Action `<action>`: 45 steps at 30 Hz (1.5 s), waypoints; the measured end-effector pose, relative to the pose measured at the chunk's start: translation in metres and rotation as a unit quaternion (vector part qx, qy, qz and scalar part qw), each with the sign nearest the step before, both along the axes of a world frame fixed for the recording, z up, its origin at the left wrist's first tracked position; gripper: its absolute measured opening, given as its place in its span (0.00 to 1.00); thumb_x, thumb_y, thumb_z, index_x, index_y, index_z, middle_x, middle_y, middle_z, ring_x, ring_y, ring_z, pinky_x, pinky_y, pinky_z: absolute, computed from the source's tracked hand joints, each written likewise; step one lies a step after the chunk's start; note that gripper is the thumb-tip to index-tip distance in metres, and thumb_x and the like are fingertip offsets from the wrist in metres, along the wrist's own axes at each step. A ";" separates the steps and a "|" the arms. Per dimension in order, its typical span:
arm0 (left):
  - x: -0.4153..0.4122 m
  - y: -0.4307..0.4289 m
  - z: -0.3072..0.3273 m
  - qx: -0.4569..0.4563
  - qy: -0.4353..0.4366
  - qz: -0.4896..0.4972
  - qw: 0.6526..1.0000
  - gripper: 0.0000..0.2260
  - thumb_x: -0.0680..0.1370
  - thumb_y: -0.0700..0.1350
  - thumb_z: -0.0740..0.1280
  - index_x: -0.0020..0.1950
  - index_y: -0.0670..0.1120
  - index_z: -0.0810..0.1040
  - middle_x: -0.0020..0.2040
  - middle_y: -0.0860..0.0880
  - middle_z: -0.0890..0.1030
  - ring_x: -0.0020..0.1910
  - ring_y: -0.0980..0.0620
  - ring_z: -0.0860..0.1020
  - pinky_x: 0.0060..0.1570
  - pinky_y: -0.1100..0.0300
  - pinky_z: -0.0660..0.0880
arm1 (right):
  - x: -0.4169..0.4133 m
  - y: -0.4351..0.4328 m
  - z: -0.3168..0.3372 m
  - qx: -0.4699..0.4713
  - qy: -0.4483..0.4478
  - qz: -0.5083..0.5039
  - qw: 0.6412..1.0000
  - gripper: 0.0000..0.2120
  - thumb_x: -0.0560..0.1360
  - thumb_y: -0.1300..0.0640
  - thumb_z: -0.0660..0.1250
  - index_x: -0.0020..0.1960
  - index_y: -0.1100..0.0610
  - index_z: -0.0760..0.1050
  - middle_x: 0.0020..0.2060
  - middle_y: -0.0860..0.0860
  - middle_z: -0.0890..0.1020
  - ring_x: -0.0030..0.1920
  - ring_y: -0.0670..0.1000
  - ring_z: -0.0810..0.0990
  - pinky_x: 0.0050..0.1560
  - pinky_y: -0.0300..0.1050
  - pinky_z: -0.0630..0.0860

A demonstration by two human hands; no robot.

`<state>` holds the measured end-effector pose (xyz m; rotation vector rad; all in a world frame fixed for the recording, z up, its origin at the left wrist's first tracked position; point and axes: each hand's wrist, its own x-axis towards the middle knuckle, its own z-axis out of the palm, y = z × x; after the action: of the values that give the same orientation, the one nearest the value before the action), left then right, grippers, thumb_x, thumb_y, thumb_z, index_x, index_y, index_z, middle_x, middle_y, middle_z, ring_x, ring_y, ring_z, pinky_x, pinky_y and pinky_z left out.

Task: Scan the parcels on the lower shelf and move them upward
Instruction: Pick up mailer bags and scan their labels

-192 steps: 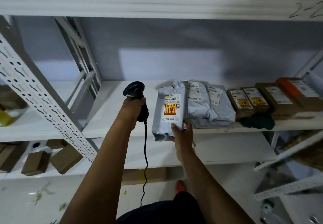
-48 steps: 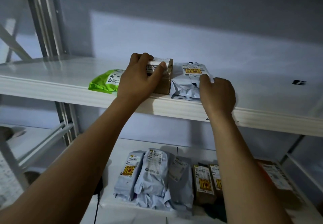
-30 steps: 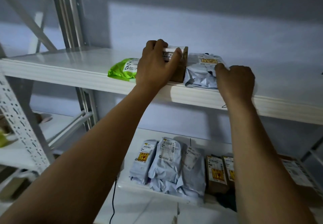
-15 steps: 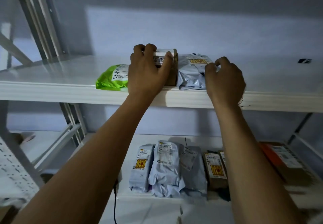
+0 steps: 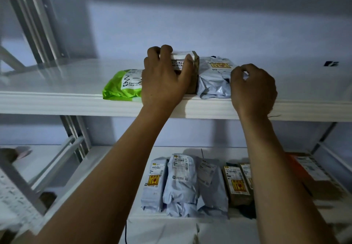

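On the upper shelf [image 5: 57, 101], three parcels were set in a row at the front edge. A green mailer [image 5: 122, 85] lay at the left, with its right end hidden behind the left hand [image 5: 163, 81]. A small brown box [image 5: 193, 83] stood in the middle, and a grey mailer [image 5: 215, 80] was pressed against its right side. The brown box was gripped by the left hand, with the fingers curled over its top and the thumb laid across its white label. The right hand [image 5: 253, 89] was held at the right edge of the grey mailer, its fingers curled and touching the wrinkled plastic. Whether that edge was actually pinched could not be told.

On the lower shelf [image 5: 101, 155], more parcels were packed in a row. Three grey bags [image 5: 181, 181] with printed labels overlapped one another. Two brown cartons [image 5: 236, 182] with yellow-and-red stickers stood just beside them. Farther right, a larger carton with an orange end [image 5: 312, 173] was partly hidden by the right forearm. A thin black cable [image 5: 125, 232] was seen hanging below the lower shelf's front edge.
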<state>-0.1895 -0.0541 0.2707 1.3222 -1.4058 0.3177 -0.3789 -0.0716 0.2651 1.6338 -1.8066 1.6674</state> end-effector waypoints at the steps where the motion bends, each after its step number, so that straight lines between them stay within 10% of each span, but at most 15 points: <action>1: 0.001 0.000 0.000 -0.001 -0.002 0.003 1.000 0.25 0.81 0.63 0.59 0.67 0.45 0.74 0.64 0.43 0.73 0.62 0.40 0.74 0.54 0.47 0.75 | 0.001 0.000 -0.001 -0.001 0.002 0.007 1.000 0.21 0.77 0.44 0.56 0.53 0.54 0.83 0.46 0.53 0.84 0.47 0.56 0.81 0.44 0.46 0.75; 7: 0.001 0.004 0.001 -0.020 0.014 0.005 1.000 0.28 0.80 0.61 0.61 0.73 0.44 0.71 0.74 0.39 0.69 0.73 0.39 0.67 0.68 0.42 0.68 | 0.001 0.004 -0.001 0.005 0.023 -0.003 1.000 0.25 0.81 0.42 0.55 0.69 0.58 0.73 0.61 0.58 0.79 0.64 0.59 0.73 0.55 0.52 0.74; 10: -0.007 0.032 -0.024 -0.180 -0.034 -0.007 0.983 0.19 0.80 0.47 0.67 0.68 0.40 0.76 0.72 0.34 0.71 0.73 0.36 0.69 0.69 0.40 0.66 | 0.004 0.026 -0.021 -0.084 -0.006 -0.012 0.996 0.27 0.81 0.47 0.58 0.75 0.60 0.65 0.69 0.60 0.72 0.70 0.59 0.67 0.63 0.54 0.73; 14: -0.005 0.057 -0.120 -0.212 -0.114 -0.116 0.964 0.13 0.77 0.37 0.68 0.62 0.39 0.77 0.67 0.33 0.75 0.68 0.36 0.73 0.64 0.44 0.73 | 0.023 0.069 -0.110 -0.273 -0.009 0.133 0.953 0.12 0.77 0.66 0.60 0.57 0.68 0.78 0.53 0.62 0.80 0.57 0.58 0.76 0.58 0.56 0.75; 19: 0.023 0.032 -0.258 0.168 0.099 -0.057 0.979 0.13 0.80 0.42 0.66 0.64 0.42 0.77 0.62 0.44 0.79 0.62 0.45 0.78 0.60 0.50 0.76 | 0.070 0.073 -0.223 0.153 -0.098 0.328 0.927 0.10 0.80 0.59 0.61 0.51 0.56 0.82 0.47 0.48 0.85 0.49 0.47 0.82 0.51 0.49 0.80; 23: 0.045 0.014 -0.350 0.559 0.200 0.074 0.801 0.29 0.74 0.51 0.73 0.70 0.41 0.69 0.65 0.38 0.75 0.65 0.36 0.75 0.61 0.50 0.72 | 0.088 0.070 -0.271 0.359 -0.143 0.347 0.855 0.10 0.79 0.62 0.63 0.49 0.51 0.81 0.45 0.44 0.83 0.46 0.44 0.80 0.45 0.34 0.75; 28: 0.029 0.005 -0.413 0.594 0.201 0.174 0.760 0.31 0.71 0.57 0.69 0.69 0.43 0.71 0.66 0.41 0.75 0.68 0.40 0.72 0.63 0.45 0.72 | 0.092 0.072 -0.323 0.481 -0.177 0.371 0.774 0.11 0.72 0.56 0.62 0.47 0.44 0.80 0.46 0.52 0.86 0.49 0.54 0.84 0.53 0.58 0.82; 33: 0.026 -0.005 -0.421 0.573 0.273 0.201 0.746 0.39 0.66 0.62 0.75 0.69 0.41 0.70 0.65 0.41 0.76 0.66 0.40 0.74 0.62 0.49 0.72 | 0.079 0.063 -0.347 0.509 -0.204 0.368 0.751 0.12 0.75 0.63 0.63 0.46 0.48 0.80 0.42 0.52 0.85 0.43 0.52 0.83 0.44 0.52 0.84; 36: 0.028 0.008 -0.408 0.518 0.443 0.155 0.715 0.32 0.62 0.63 0.76 0.56 0.41 0.80 0.50 0.44 0.84 0.52 0.42 0.82 0.46 0.56 0.77 | 0.072 0.066 -0.354 0.515 -0.256 0.349 0.740 0.11 0.77 0.65 0.62 0.47 0.53 0.80 0.42 0.53 0.84 0.42 0.52 0.83 0.38 0.45 0.81; 41: 0.037 0.039 -0.380 0.370 0.443 0.192 0.794 0.39 0.58 0.59 0.78 0.63 0.44 0.72 0.56 0.45 0.78 0.56 0.45 0.77 0.48 0.53 0.80 | 0.103 0.063 -0.349 0.507 -0.261 0.374 0.731 0.14 0.76 0.50 0.62 0.58 0.52 0.78 0.52 0.49 0.81 0.52 0.51 0.81 0.56 0.57 0.82; 45: 0.026 0.046 -0.370 0.307 0.341 0.196 0.867 0.35 0.65 0.53 0.81 0.65 0.42 0.69 0.60 0.42 0.73 0.63 0.43 0.69 0.60 0.47 0.74 | 0.140 0.050 -0.351 0.491 -0.343 0.403 0.692 0.29 0.75 0.46 0.66 0.74 0.54 0.68 0.60 0.51 0.80 0.58 0.51 0.80 0.56 0.48 0.78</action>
<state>-0.1637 -0.0080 -0.0989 1.9935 -0.6254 -0.3597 -0.2392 -0.0214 -0.0855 2.8362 -2.9999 1.8710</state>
